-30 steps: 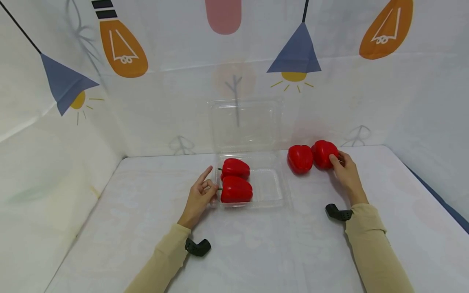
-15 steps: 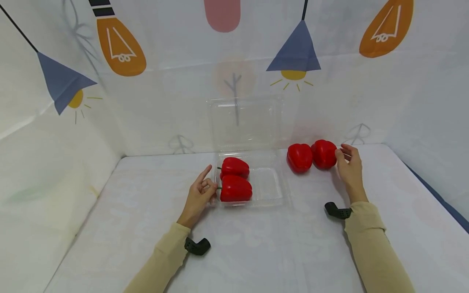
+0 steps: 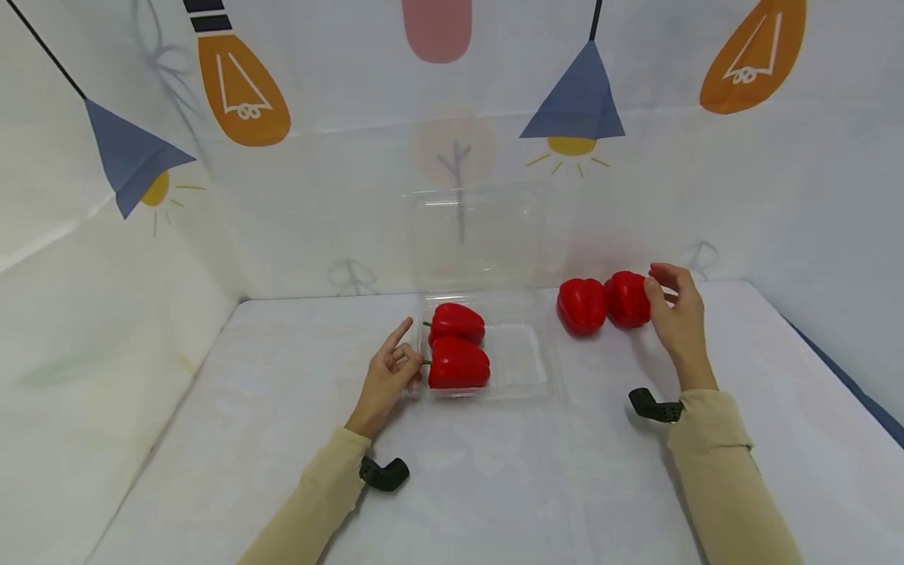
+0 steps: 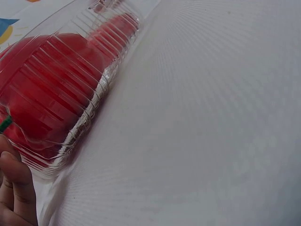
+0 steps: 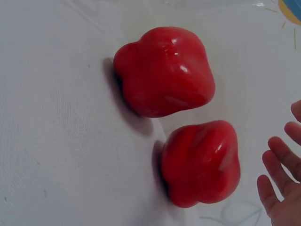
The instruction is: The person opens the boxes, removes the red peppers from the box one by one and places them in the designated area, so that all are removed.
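Two red bell peppers (image 3: 459, 363) lie side by side in the left half of a clear plastic clamshell box (image 3: 521, 355), their green stems pointing left. My left hand (image 3: 385, 377) pinches the box's left rim beside the nearer stem, index finger extended. In the left wrist view, fingertips (image 4: 13, 165) show at the ribbed box wall. Two more bell peppers, a left one (image 3: 582, 306) and a right one (image 3: 627, 300), sit on the table to the right. My right hand (image 3: 679, 318) is just right of the right pepper; in the right wrist view its spread fingers stand apart from it.
The clear lid (image 3: 480, 243) stands raised behind the box, against the printed white backdrop (image 3: 339, 196). A white cloth (image 3: 494, 486) covers the table, whose back edge runs close behind the loose peppers.
My right hand has let go of the right pepper and moved slightly right and back from it, its fingers opening. The left hand stays at the box rim.
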Available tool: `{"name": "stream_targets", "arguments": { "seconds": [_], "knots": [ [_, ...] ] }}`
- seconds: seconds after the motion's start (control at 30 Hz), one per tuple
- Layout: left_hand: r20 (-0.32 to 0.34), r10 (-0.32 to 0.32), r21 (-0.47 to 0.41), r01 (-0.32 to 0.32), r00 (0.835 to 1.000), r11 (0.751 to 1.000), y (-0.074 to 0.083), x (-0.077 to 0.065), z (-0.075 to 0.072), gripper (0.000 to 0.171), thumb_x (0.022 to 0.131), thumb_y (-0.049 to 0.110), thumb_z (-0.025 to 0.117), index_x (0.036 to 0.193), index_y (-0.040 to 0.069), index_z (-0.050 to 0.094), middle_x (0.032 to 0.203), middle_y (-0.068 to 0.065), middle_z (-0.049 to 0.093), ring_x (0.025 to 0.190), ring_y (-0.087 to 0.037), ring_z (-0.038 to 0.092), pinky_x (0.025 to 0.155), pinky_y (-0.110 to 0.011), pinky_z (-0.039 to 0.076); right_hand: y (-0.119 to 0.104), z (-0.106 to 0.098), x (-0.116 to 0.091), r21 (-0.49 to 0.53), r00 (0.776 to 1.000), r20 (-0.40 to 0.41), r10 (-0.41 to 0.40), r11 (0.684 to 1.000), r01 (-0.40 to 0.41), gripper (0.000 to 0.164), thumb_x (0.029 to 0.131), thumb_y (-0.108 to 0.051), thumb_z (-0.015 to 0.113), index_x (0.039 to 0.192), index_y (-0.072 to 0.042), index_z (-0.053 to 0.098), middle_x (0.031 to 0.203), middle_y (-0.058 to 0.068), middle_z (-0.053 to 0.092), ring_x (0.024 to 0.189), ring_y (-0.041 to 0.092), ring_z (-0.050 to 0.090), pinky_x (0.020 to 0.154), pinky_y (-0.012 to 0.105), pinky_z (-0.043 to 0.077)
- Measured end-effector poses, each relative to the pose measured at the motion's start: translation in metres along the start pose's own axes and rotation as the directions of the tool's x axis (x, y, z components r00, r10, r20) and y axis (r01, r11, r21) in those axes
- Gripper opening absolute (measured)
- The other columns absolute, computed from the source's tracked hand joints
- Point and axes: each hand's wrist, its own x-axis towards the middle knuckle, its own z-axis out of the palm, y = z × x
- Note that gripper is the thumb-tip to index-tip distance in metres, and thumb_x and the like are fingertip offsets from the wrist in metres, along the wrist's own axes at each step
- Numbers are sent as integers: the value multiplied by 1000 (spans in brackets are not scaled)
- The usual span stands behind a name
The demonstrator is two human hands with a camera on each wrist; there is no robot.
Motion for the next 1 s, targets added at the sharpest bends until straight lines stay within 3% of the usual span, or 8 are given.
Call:
{"name": "stream_targets", "arguments": {
  "seconds": [0.37, 0.6, 1.0],
  "knots": [
    [-9, 3, 6, -3, 1000, 1000, -1, 1, -1, 66, 93, 9, 58, 150, 16, 26, 75, 4, 53, 56, -6, 49, 55, -17, 45, -17, 7, -7, -2, 997, 51, -52, 999, 52, 42, 98, -31, 46, 136, -14, 45, 135, 8, 50, 120, 22, 45, 97, 30, 40],
    [4, -5, 1, 5, 1000, 1000, -1, -1, 0, 66, 93, 13, 59, 150, 17, 26, 76, 4, 53, 58, -6, 49, 56, -16, 45, -23, 11, -12, -4, 994, 76, -83, 996, 84, 40, 98, -29, 46, 134, -12, 46, 132, 8, 51, 110, 18, 48, 89, 19, 39],
    [6, -4, -7, 4, 1000, 1000, 0, -1, 1, 68, 92, 10, 59, 150, 16, 24, 76, 5, 54, 56, -5, 49, 54, -16, 44, -30, 16, -15, 0, 981, 113, -158, 987, 159, 37, 98, -27, 47, 130, -9, 49, 123, 11, 56, 97, 15, 51, 80, 13, 39]
  ]
}}
